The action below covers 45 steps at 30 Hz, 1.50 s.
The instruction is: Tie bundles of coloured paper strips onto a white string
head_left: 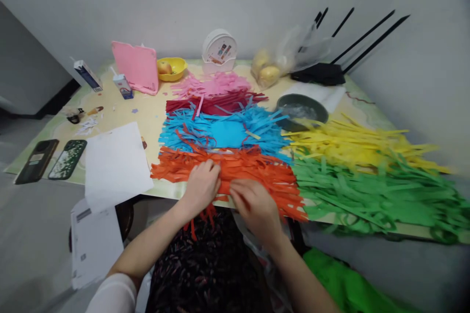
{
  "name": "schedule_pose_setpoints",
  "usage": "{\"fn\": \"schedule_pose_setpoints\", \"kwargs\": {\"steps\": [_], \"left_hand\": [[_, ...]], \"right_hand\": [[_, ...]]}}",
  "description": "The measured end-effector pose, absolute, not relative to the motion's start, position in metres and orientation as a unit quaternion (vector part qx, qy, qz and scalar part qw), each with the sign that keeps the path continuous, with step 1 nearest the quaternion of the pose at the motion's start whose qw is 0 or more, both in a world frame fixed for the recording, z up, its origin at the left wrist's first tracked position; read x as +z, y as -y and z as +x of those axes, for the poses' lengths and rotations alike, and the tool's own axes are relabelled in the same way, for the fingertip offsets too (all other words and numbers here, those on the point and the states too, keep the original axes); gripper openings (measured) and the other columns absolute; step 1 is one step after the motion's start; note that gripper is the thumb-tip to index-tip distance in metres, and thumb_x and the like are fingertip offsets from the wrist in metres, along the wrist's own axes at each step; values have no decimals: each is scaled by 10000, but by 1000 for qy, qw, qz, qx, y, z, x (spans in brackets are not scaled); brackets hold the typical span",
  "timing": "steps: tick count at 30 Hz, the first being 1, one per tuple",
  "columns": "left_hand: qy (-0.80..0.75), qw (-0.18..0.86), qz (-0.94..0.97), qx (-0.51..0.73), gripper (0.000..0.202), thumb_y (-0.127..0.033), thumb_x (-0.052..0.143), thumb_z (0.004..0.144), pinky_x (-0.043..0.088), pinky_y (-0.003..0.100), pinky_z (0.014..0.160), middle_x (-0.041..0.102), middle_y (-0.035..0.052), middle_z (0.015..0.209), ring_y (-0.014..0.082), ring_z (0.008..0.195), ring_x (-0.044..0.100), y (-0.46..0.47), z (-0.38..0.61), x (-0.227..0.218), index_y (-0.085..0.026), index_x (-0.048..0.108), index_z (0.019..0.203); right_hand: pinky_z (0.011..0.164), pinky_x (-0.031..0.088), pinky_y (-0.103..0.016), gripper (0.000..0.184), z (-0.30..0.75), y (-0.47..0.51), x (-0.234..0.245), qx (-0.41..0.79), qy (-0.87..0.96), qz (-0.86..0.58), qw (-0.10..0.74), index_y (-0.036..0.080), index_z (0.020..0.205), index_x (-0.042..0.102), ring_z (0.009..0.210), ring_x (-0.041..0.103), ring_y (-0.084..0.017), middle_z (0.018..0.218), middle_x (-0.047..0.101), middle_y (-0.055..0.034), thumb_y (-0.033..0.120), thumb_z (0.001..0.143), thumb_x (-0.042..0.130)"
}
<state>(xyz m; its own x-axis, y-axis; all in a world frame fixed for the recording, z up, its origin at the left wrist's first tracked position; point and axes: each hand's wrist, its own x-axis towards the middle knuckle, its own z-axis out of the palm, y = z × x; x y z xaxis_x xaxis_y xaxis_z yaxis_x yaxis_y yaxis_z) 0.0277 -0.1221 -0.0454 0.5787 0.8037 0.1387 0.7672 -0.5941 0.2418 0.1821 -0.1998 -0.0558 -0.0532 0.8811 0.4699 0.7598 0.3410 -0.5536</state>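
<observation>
My left hand (202, 183) has its fingers curled onto an orange fringed sheet (264, 171) at the table's front edge. My right hand (257, 208) pinches the near edge of the same sheet, just to the right. Whether the sheet is paper or cloth I cannot tell. Some orange strips (208, 215) hang down over my lap. Behind it lie a blue fringed sheet (229, 133), a dark red one (220, 103) and a pink one (220, 84). To the right, a yellow fringed pile (360, 144) lies behind a green fringed pile (352, 190).
White paper (113, 164) overhangs the front edge beside two phones (36, 161). Drink cartons (123, 86), a pink tablet case (135, 68), a yellow bowl (178, 76) and a white round holder (219, 51) stand behind. A dark bowl (319, 112) and bagged fruit (268, 73) are back right.
</observation>
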Motion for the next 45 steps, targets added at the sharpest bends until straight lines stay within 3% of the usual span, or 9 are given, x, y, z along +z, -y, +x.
{"fn": "schedule_pose_setpoints", "kwargs": {"steps": [7, 13, 17, 20, 24, 27, 31, 36, 45], "left_hand": [[-456, 98, 817, 338, 87, -125, 507, 817, 432, 358, 830, 620, 69, 945, 225, 934, 562, 121, 17, -36, -196, 536, 859], [-501, 341, 574, 550, 60, -204, 590, 727, 443, 258, 694, 583, -1, 757, 148, 722, 547, 89, -40, -19, -198, 535, 752], [-505, 467, 487, 538, 145, -251, 657, 654, 372, 207, 564, 538, -36, 653, 103, 579, 466, 77, -68, -19, -185, 536, 696], [-523, 435, 542, 493, 115, -230, 637, 662, 366, 205, 575, 533, -35, 653, 105, 599, 467, 88, -69, -25, -180, 536, 684], [-552, 363, 609, 440, 73, -190, 581, 710, 360, 211, 600, 511, -41, 653, 108, 622, 465, 111, -59, -36, -181, 513, 685], [-553, 359, 602, 450, 79, -192, 578, 735, 369, 213, 609, 513, -40, 674, 108, 636, 474, 123, -51, -43, -184, 506, 702], [-535, 388, 523, 539, 73, -188, 598, 715, 386, 205, 604, 519, -38, 687, 104, 632, 483, 123, -55, -42, -183, 526, 712], [-519, 423, 425, 609, 95, -168, 633, 619, 352, 182, 533, 518, -48, 602, 79, 537, 442, 98, -91, -21, -171, 552, 669], [-546, 448, 395, 587, 128, -188, 655, 522, 442, 207, 544, 561, -26, 556, 97, 534, 521, 72, -142, 0, -157, 558, 601]], "right_hand": [[933, 539, -465, 402, 154, 192, -92, 111, 714, -606, 334, 114, 1267, 574, 1108, 638, -290, 1183, 674, -185, 172, 924, 373], [856, 540, -443, 279, 172, 179, -105, 106, 690, -646, 310, 200, 1038, 659, 953, 647, -295, 941, 693, -141, 214, 909, 411], [826, 518, -422, 257, 176, 175, -99, 95, 678, -658, 314, 189, 1013, 634, 905, 600, -266, 930, 655, -118, 209, 899, 404], [877, 476, -464, 186, 177, 174, -97, 97, 689, -654, 296, 192, 903, 643, 891, 564, -277, 857, 633, -103, 270, 894, 474], [960, 395, -523, 216, 194, 177, -101, 85, 755, -622, 188, 214, 769, 673, 877, 547, -288, 714, 611, -79, 340, 900, 556], [1011, 341, -527, 196, 214, 181, -105, 56, 807, -574, 127, 243, 885, 717, 926, 546, -279, 770, 647, -75, 273, 930, 528], [963, 399, -484, 272, 229, 183, -106, 20, 799, -586, 134, 190, 913, 720, 986, 531, -293, 951, 657, -127, 388, 935, 536], [954, 414, -487, 428, 224, 182, -103, 5, 787, -599, 145, 171, 1234, 655, 1044, 517, -321, 1057, 651, -148, 447, 932, 530], [907, 438, -478, 458, 221, 177, -104, -3, 782, -608, 137, 149, 1265, 649, 1021, 524, -342, 1117, 675, -171, 439, 940, 507]]}}
